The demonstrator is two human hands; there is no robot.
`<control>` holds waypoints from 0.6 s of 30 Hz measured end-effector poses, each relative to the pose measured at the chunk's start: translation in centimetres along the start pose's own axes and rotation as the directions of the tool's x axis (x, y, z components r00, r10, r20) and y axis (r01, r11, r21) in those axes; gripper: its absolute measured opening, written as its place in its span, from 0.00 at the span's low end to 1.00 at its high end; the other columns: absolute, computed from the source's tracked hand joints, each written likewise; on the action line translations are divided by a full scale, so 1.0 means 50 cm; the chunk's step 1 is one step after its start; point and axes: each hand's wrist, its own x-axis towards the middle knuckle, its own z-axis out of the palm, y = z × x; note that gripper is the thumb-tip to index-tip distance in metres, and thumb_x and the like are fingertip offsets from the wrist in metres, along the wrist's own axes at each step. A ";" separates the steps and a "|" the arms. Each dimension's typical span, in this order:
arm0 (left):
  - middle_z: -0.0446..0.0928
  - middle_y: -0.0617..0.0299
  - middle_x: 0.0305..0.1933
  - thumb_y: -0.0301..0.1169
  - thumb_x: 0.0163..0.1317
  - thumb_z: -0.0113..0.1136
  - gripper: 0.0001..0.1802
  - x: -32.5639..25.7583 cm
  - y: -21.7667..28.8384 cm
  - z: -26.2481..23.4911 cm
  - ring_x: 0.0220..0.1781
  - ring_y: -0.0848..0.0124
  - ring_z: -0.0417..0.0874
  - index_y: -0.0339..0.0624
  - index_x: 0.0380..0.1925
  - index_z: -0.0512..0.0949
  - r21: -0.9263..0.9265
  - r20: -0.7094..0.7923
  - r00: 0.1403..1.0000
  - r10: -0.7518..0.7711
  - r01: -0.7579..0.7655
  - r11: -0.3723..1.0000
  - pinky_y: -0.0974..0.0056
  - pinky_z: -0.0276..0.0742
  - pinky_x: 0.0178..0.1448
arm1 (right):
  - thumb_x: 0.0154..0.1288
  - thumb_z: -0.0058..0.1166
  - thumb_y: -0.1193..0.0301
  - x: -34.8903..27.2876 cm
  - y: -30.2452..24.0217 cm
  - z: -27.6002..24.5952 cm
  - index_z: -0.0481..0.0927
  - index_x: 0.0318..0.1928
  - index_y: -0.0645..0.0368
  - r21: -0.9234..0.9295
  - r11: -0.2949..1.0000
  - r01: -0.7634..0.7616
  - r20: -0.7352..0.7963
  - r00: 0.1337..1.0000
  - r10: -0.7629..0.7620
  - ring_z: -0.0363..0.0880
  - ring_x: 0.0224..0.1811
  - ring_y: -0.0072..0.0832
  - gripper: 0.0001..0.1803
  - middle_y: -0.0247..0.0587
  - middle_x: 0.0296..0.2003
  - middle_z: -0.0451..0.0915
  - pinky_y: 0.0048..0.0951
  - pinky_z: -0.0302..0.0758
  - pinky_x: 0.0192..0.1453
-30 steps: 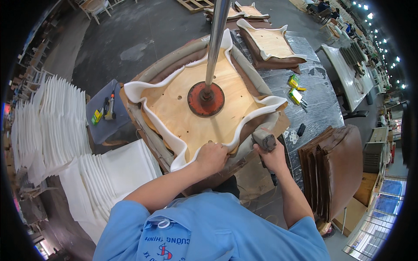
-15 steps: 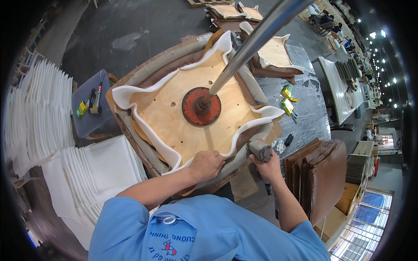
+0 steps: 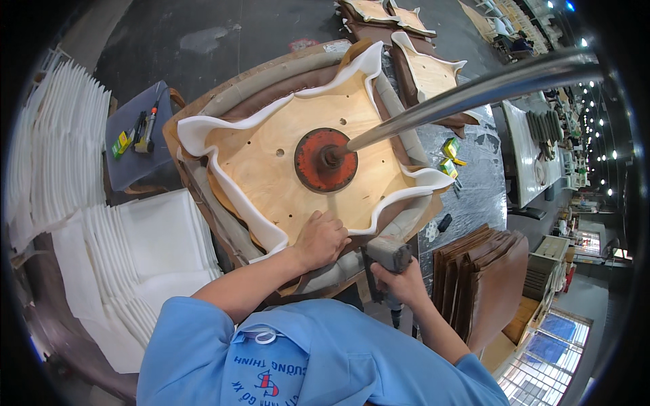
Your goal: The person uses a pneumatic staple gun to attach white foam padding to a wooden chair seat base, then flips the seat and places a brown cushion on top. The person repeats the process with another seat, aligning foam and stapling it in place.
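Observation:
A plywood seat panel (image 3: 257, 172) lies underside up, with white foam padding (image 3: 261, 233) curling up round its edges and brown upholstery (image 3: 298, 88) beyond that. A round red press plate (image 3: 308, 172) on a metal rod (image 3: 433, 111) bears on its middle. My left hand (image 3: 321, 240) is closed over the panel's near edge, its fingers curled on the white padding. What lies under the fingers is hidden. My right hand (image 3: 408, 283) grips a worn grey staple gun (image 3: 388, 253) just right of the left hand, close to the near edge of the padded frame (image 3: 230, 98).
White padding sheets (image 3: 166, 237) are stacked at the left. A stool (image 3: 135, 172) holds tools. Folded brown covers (image 3: 497, 284) stand at the right, beside a plastic-wrapped table (image 3: 491, 183) with small yellow-green boxes (image 3: 448, 167) on it. More seat panels (image 3: 433, 71) lie beyond.
My left hand has shifted slightly further over the panel's near edge. The staple gun in my right hand has moved left and nearer to me. The whole view has shifted a little.

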 end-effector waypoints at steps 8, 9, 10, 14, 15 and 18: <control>0.83 0.57 0.40 0.40 0.70 0.71 0.12 -0.004 0.004 -0.001 0.52 0.55 0.81 0.44 0.35 0.87 0.037 0.037 0.997 -0.073 0.072 0.997 0.48 0.71 0.58 | 0.74 0.75 0.69 0.027 -0.067 0.060 0.79 0.77 0.60 -0.213 0.976 -0.048 -0.054 0.998 0.037 0.83 0.28 0.20 0.34 0.35 0.36 0.88 0.30 0.81 0.34; 0.83 0.57 0.41 0.40 0.70 0.72 0.12 -0.006 0.007 -0.004 0.53 0.54 0.81 0.43 0.36 0.88 0.050 0.047 0.995 -0.083 0.081 0.995 0.48 0.70 0.59 | 0.74 0.75 0.69 0.031 -0.059 0.063 0.80 0.76 0.60 -0.213 0.977 -0.026 -0.063 0.998 0.013 0.83 0.28 0.21 0.34 0.35 0.36 0.88 0.30 0.80 0.33; 0.83 0.57 0.41 0.40 0.69 0.72 0.12 -0.011 0.010 -0.007 0.54 0.54 0.81 0.43 0.36 0.88 0.053 0.057 0.993 -0.099 0.096 0.994 0.48 0.70 0.59 | 0.74 0.75 0.69 0.033 -0.055 0.065 0.80 0.76 0.60 -0.214 0.977 -0.004 -0.073 0.997 -0.012 0.83 0.27 0.21 0.33 0.35 0.36 0.88 0.31 0.80 0.33; 0.82 0.57 0.43 0.39 0.66 0.74 0.11 -0.025 0.026 -0.021 0.55 0.54 0.79 0.44 0.37 0.89 0.053 0.086 0.984 -0.155 0.150 0.987 0.47 0.68 0.62 | 0.74 0.75 0.70 0.041 -0.054 0.062 0.81 0.75 0.60 -0.222 0.974 -0.034 -0.070 0.997 0.019 0.83 0.26 0.22 0.32 0.36 0.35 0.88 0.31 0.80 0.33; 0.81 0.58 0.43 0.39 0.65 0.75 0.10 -0.026 0.027 -0.021 0.55 0.54 0.79 0.44 0.36 0.90 0.050 0.086 0.982 -0.168 0.164 0.985 0.47 0.68 0.62 | 0.74 0.75 0.70 0.041 -0.049 0.063 0.81 0.75 0.60 -0.225 0.974 -0.025 -0.075 0.997 0.009 0.83 0.26 0.22 0.32 0.36 0.34 0.88 0.31 0.80 0.33; 0.79 0.58 0.40 0.36 0.64 0.74 0.07 -0.028 0.021 -0.010 0.52 0.54 0.78 0.46 0.34 0.89 -0.009 0.002 0.986 -0.168 0.168 0.986 0.47 0.67 0.60 | 0.74 0.75 0.70 0.039 -0.053 0.062 0.80 0.76 0.60 -0.229 0.973 -0.024 -0.066 0.998 0.009 0.83 0.27 0.21 0.34 0.36 0.35 0.88 0.31 0.80 0.33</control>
